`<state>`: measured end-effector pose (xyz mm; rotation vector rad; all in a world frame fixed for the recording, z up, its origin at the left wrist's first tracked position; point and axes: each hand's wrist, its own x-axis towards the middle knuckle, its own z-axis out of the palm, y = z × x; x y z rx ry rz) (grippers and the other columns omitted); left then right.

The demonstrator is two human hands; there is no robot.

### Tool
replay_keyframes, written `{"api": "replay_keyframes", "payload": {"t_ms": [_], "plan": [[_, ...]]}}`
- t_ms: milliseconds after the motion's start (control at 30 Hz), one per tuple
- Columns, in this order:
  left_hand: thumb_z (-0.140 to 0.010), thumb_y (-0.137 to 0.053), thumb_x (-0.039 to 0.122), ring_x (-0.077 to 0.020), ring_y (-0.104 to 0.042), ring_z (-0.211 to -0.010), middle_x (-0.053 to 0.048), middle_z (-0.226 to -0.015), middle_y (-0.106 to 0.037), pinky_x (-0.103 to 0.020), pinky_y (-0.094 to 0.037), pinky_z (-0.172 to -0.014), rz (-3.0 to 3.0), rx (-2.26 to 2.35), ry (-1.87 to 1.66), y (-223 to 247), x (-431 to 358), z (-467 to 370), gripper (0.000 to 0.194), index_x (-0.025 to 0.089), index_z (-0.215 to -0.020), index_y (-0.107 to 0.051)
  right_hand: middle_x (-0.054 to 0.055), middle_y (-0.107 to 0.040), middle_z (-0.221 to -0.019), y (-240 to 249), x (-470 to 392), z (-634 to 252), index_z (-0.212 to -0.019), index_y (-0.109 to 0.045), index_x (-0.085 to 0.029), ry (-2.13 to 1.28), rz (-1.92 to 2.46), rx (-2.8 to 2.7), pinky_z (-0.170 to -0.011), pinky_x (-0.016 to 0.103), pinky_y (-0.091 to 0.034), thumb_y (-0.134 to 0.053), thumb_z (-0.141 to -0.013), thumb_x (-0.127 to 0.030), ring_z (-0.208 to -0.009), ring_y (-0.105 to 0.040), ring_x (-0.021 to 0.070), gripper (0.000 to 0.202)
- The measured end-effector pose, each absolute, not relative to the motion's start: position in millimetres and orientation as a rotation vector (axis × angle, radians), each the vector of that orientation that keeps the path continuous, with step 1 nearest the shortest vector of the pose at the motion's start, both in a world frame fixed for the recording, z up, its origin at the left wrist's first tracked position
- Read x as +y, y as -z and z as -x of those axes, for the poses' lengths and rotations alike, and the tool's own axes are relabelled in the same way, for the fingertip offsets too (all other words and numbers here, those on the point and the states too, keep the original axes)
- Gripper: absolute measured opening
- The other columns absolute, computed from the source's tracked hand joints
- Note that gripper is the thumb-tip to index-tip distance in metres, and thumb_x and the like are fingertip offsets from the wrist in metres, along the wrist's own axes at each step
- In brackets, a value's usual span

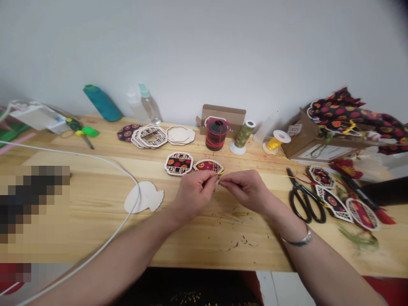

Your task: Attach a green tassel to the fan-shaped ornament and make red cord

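Pinches fingers shut on left hand and right hand beside the tip of the pointed ornament on the counter; cannot tell the contents. Looks cloth-filled already; leaves plain frames unfilled.

1. A craft workshop, by its look.
2. Thread spools and scissors lie about a wooden table.
3. Patterned fabric fills a cardboard box.
4. Fretwork pieces show craft work.
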<state>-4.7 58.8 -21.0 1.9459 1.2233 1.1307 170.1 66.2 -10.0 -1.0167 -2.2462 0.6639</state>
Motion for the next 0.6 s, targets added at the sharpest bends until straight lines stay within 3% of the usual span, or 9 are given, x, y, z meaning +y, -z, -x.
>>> {"api": "replay_keyframes", "payload": {"t_ms": [133,367,500,600], "plan": [[-0.083,-0.05,0.018,-0.0101,-0.051,-0.053,0.001,-0.056,-0.058,-0.022,-0.039,-0.054,-1.976,1.248,-1.11,22,58,5,0.019,0.014,-0.073,-0.066,0.0,-0.061,-0.062,10,65,-171,-0.076,-0.065,-0.015,-0.502,0.995,-2.335,-0.056,0.02,-0.036,-0.048,-0.089,-0.02,-0.057,-0.051,0.0078,0.022],[-0.085,-0.047,0.019,-0.0109,-0.051,-0.055,0.0,-0.058,-0.059,-0.023,-0.038,-0.055,-2.114,1.144,-0.909,21,60,7,0.023,0.014,-0.072,-0.065,-0.001,-0.062,-0.06,4,63,-173,-0.077,-0.065,-0.018,0.268,0.911,-2.483,-0.05,0.026,-0.029,-0.05,-0.083,-0.012,-0.055,-0.052,0.0111,0.016],[-0.085,-0.047,0.018,-0.01,-0.05,-0.055,0.001,-0.059,-0.059,-0.022,-0.038,-0.056,-2.054,1.064,-0.848,19,60,6,0.024,0.015,-0.07,-0.065,0.0,-0.063,-0.062,-1,65,-178,-0.081,-0.066,-0.017,0.259,0.895,-2.496,-0.05,0.025,-0.031,-0.051,-0.081,-0.009,-0.057,-0.052,0.0111,0.017],[-0.085,-0.048,0.019,-0.0089,-0.049,-0.053,0.003,-0.055,-0.056,-0.021,-0.037,-0.055,-1.963,1.014,-0.799,19,59,6,0.026,0.015,-0.063,-0.061,0.001,-0.065,-0.068,-1,69,-183,-0.084,-0.067,-0.017,-0.027,0.903,-2.453,-0.054,0.023,-0.036,-0.051,-0.083,-0.009,-0.062,-0.055,0.0107,0.018]]}}
